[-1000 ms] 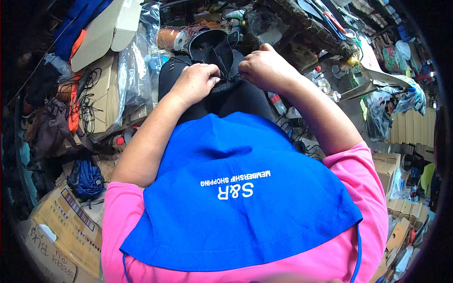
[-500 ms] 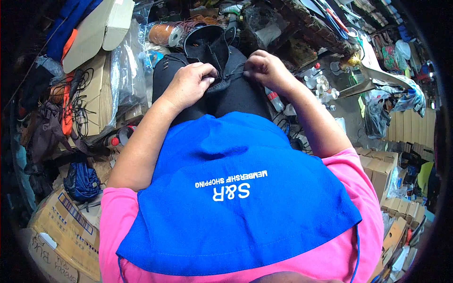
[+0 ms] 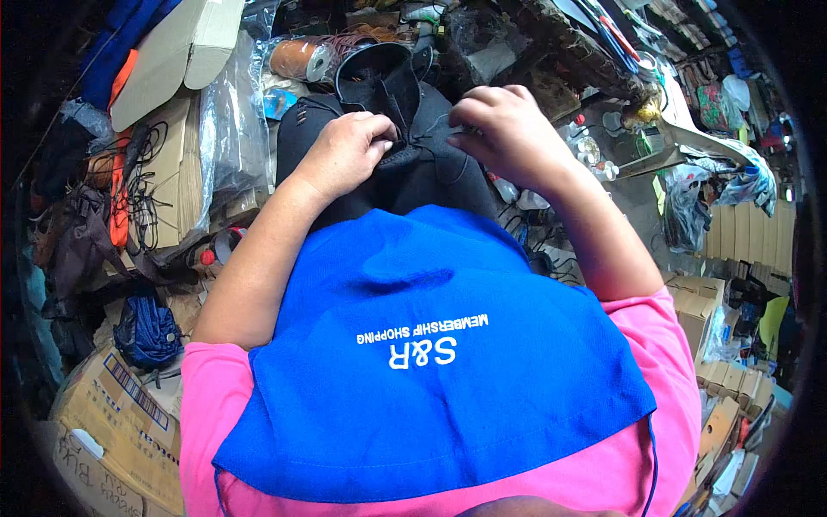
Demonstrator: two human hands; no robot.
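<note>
Between my knees stands a black boot-like piece [image 3: 409, 103], with a wide round opening at its far end and a dark, textured near edge. My left hand [image 3: 345, 155] is closed, thumb and fingers pinching the piece's near left edge. To the right, my right hand [image 3: 512, 133] is raised with its fingers curled together. A thin dark thread [image 3: 439, 138] runs from the piece toward those fingers, and a loose loop hangs below them. The fingertips partly hide what they pinch. A blue apron [image 3: 413, 302] covers my lap.
An orange spool of thread [image 3: 297, 60] lies beyond my left knee. Flattened cardboard [image 3: 177, 60] and clear plastic [image 3: 228, 129] are stacked at left. Small bottles and jars [image 3: 590, 151] stand at right, near a curved metal bar [image 3: 642, 162]. A cardboard carton [image 3: 121, 422] sits at lower left.
My right hand has moved a little to the right and turned so its back shows more. The thread beside it now hangs in a slacker loop. My left hand keeps its place.
</note>
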